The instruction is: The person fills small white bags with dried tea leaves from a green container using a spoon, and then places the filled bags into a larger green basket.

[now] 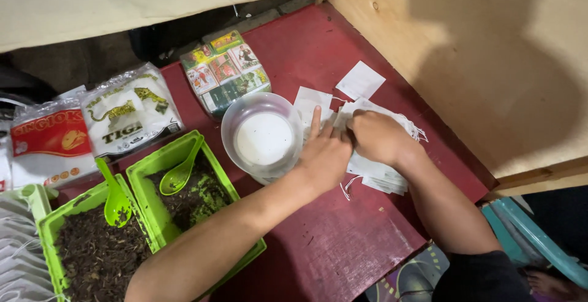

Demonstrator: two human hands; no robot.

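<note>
Both our forearms reach across the dark red wooden table. Our left hand presses flat, forefinger out, and our right hand curls pinched on the stack of small white paper bags with strings, just beside a clear round plastic bowl.

Right hand and left hand cover much of the white tea-bag pile, grip on it not readable; nearer green tray cut by bottom edge; white stack and red packet cut at left edge.
</note>
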